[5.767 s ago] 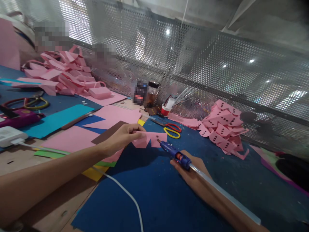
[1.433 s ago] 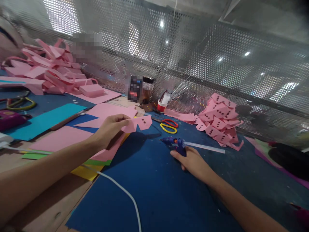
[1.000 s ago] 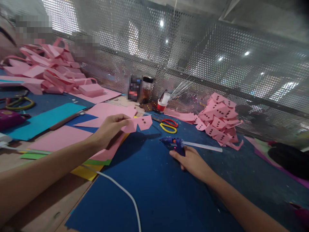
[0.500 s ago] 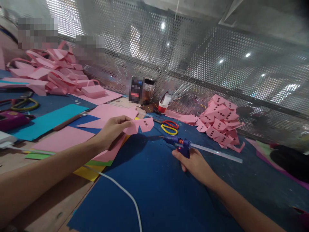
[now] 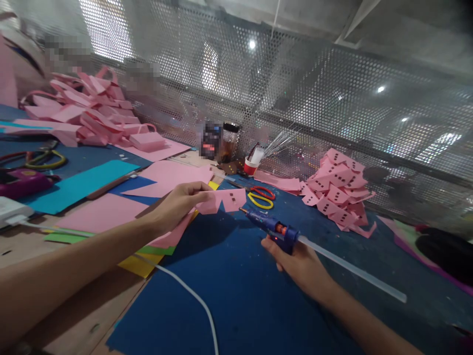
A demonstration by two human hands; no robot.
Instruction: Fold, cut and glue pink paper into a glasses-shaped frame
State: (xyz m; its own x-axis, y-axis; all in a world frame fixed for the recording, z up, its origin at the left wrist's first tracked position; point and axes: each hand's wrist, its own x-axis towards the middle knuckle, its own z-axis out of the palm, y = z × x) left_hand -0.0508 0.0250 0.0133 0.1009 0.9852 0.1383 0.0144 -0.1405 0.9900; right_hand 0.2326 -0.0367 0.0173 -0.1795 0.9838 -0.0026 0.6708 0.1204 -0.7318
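Between the fingers of my left hand (image 5: 185, 199) is a small pink paper piece (image 5: 233, 198), with a notch cut in its lower edge and dark squares on its face. My right hand (image 5: 299, 264) is wrapped round the grip of a blue glue gun (image 5: 275, 227), whose small light glows red. A long clear glue stick (image 5: 354, 268) juts from the gun's back. The nozzle tip is close to the right edge of the pink piece; whether they touch I cannot tell. Both hands are above a dark blue sheet (image 5: 207, 296).
Red-and-yellow-handled scissors (image 5: 261, 202) lie behind the gun. A pile of marked pink pieces (image 5: 338, 190) stands at right, a heap of pink paper baskets (image 5: 92, 111) at back left. Coloured sheets, a red cup (image 5: 251, 166) with thin sticks and a white cable (image 5: 192, 291) lie about.
The pink piece has moved slightly right and down in my left hand. My right hand has tilted the glue gun, bringing its nozzle nearer to the piece and the glue stick's end lower.
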